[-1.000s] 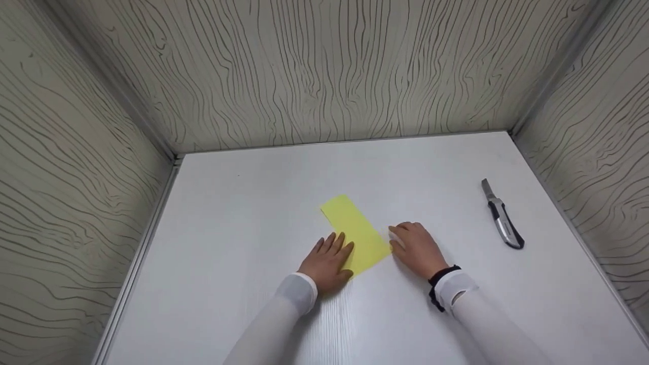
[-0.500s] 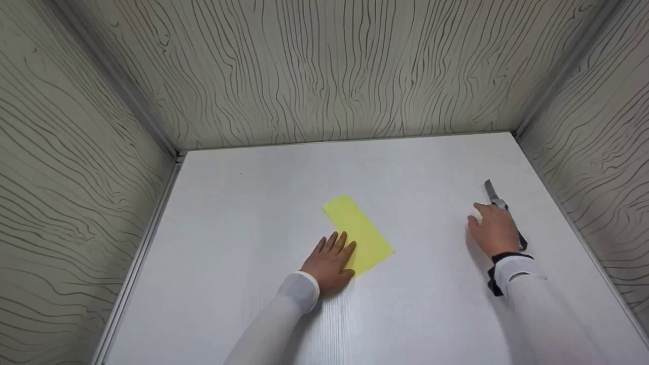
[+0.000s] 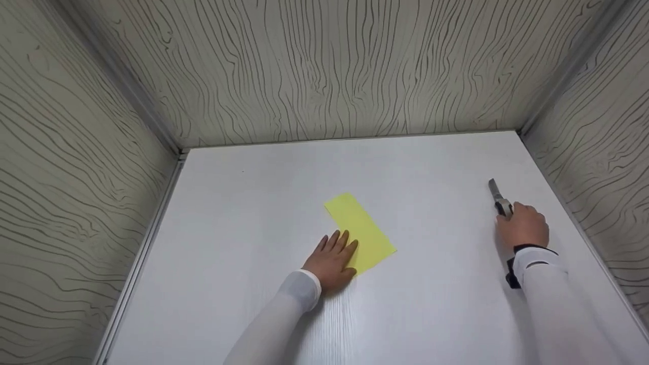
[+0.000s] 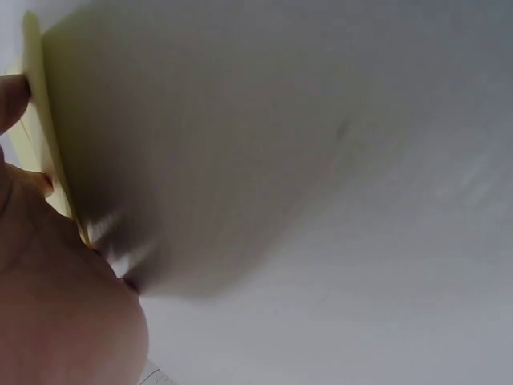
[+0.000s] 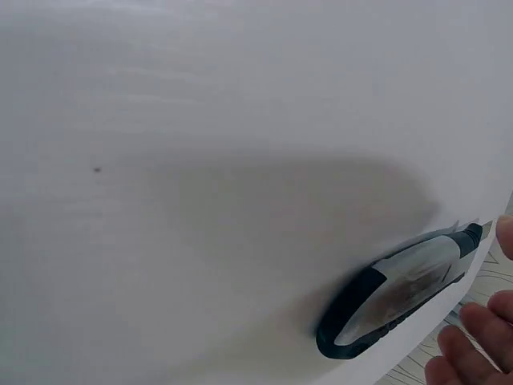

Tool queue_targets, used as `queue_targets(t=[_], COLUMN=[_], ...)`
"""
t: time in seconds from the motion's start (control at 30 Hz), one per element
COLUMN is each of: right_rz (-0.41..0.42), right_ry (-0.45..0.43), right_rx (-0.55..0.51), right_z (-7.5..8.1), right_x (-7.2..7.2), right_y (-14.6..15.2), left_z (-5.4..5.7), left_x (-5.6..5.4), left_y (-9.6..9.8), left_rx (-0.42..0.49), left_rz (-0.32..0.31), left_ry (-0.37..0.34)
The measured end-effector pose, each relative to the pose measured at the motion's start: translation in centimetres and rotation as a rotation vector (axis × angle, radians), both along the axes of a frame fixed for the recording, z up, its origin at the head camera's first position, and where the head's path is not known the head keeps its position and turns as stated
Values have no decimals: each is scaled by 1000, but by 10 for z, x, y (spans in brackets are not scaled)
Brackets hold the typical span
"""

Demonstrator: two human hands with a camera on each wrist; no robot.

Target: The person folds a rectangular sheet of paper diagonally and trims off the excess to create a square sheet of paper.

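Observation:
A piece of yellow paper (image 3: 364,228) lies at a slant on the white table. My left hand (image 3: 329,263) rests on its lower left edge with the fingers spread and straight. In the left wrist view, the paper's edge (image 4: 44,128) shows beside the fingers. On the right lies a utility knife (image 3: 502,204) with a silver and black handle, its blade end pointing away from me. My right hand (image 3: 525,228) is over the handle and hides much of it. The right wrist view shows the knife (image 5: 409,289) on the table, with the fingers (image 5: 473,345) apart from it.
The white table (image 3: 243,213) runs back to a wood-patterned rear panel (image 3: 324,71). Similar side panels stand at left (image 3: 76,177) and right (image 3: 608,142), with grey metal strips along the corners.
My right hand has left the paper's right corner and moved right to the utility knife. The left hand has stayed on the paper.

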State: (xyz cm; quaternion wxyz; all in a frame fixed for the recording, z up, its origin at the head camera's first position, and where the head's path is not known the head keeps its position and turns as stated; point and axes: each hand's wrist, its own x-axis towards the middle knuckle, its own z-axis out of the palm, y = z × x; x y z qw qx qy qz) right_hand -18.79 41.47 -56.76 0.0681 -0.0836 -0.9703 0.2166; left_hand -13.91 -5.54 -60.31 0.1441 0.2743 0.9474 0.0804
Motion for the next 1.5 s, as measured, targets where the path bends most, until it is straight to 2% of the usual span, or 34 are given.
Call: queue_targets(t=[0.23, 0.5, 0.9, 1.03, 1.23, 1.5], right_rz=[-57, -69, -92, -67, -1, 124], right_ry=[-105, -55, -39, -6, 54, 48], right_rx=[-86, -46, -54, -60, -98, -171], right_z=[-16, -23, -22, -20, -15, -5], right_x=[3, 7, 5, 2, -6, -9], right_y=[0, -3, -9, -13, -31, -70], left_z=[3, 10, 1, 0, 3, 2], left_x=[1, 4, 0, -1, -1, -2], left_y=[1, 2, 0, 0, 1, 1], left_rx=[-25, -34, -31, -36, -43, -42], left_rz=[-13, -20, -10, -14, -17, -18], left_ry=[5, -15, -11, 1, -2, 1])
